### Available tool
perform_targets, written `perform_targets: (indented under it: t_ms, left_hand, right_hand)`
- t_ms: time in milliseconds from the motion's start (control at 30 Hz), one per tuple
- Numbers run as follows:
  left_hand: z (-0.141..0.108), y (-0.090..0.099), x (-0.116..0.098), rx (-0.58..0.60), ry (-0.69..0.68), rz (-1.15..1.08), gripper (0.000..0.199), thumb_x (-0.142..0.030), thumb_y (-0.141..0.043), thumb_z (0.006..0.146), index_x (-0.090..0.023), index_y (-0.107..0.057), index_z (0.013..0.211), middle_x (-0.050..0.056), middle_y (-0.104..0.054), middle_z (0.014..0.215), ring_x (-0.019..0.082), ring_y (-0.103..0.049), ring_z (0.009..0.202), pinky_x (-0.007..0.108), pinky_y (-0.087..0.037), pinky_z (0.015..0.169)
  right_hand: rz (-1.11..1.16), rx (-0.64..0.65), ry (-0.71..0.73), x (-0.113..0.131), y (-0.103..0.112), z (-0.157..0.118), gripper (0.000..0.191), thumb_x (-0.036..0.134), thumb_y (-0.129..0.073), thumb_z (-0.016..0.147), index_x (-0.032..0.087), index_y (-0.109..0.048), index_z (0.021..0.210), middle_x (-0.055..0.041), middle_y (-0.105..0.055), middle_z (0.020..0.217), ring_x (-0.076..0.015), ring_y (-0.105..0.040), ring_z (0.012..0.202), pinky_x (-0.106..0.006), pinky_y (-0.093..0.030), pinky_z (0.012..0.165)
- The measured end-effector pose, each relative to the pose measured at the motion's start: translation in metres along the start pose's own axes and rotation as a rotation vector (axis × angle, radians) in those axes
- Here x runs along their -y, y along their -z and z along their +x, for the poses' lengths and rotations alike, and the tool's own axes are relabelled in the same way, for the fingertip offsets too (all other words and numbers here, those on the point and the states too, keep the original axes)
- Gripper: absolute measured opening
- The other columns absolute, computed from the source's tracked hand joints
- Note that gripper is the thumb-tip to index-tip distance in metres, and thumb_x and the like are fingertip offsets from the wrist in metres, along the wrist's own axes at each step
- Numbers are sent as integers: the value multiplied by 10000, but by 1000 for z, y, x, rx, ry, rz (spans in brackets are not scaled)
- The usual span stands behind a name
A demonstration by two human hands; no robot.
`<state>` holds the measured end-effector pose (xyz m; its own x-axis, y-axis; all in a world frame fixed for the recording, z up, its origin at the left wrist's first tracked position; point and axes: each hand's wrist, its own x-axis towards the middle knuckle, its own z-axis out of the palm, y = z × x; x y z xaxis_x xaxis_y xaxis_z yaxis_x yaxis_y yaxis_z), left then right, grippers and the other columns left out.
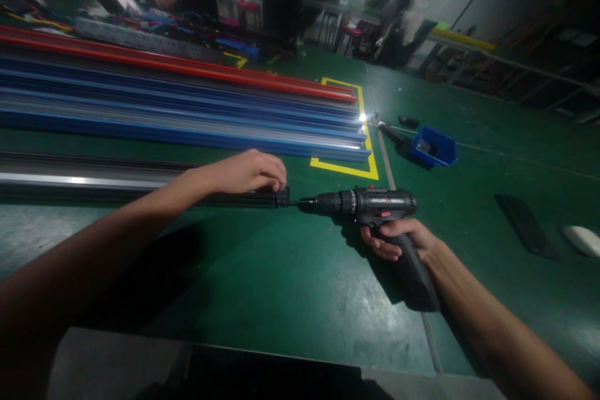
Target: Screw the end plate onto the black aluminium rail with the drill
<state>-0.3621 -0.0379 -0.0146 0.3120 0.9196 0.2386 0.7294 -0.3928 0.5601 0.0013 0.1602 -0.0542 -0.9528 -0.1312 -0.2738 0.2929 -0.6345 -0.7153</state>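
My right hand [398,237] is wrapped round the handle of a black cordless drill [382,201], which lies level with its chuck pointing left. The drill's bit meets a small black end piece [282,196] at the right end of a long dark profile with a silver strip [94,181]. Over that end, my left hand [262,172] has its fingers bent down and pressed together at the end piece. Whether the fingertips pinch the piece or only rest on it is hidden.
Long blue profiles [187,114] and red profiles [187,64] lie beyond the dark one, their ends inside yellow tape [344,170]. A blue bin [435,147], a dark flat object [525,225] and a white object [582,240] are to the right. People are in the background.
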Motion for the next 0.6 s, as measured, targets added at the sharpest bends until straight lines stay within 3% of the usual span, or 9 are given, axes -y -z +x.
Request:
perform_targets:
  t_ms: [233,400,600]
  left_hand:
    - [0,0,2,-3,-7,-9,234,-173,-562,976,-205,-772,876,17,-760,946,109,-690,832,206,-498,803]
    - [0,0,1,-9,4,-13,232,-154,-568,957,-209,-777,873,12,-765,944,112,-689,822,212,-497,787]
    - [-1,-1,2,4,14,-5,218,-151,-570,960,-206,-771,897,7,-760,954,101,-686,813,201,-488,783]
  right_hand:
    - [-36,-76,-25,1,-4,-1,244,259,-731,874,67,-742,1024,-70,-679,845,-43,-437,466,-179,-499,484]
    - [3,-17,6,0,-1,0,291,220,-695,898,0,-745,1082,-98,-692,867,-37,-458,480,-170,-507,502]
    - [16,39,9,1,1,2,295,218,-694,921,4,-747,1117,-102,-702,904,-36,-510,505,-169,-529,531]
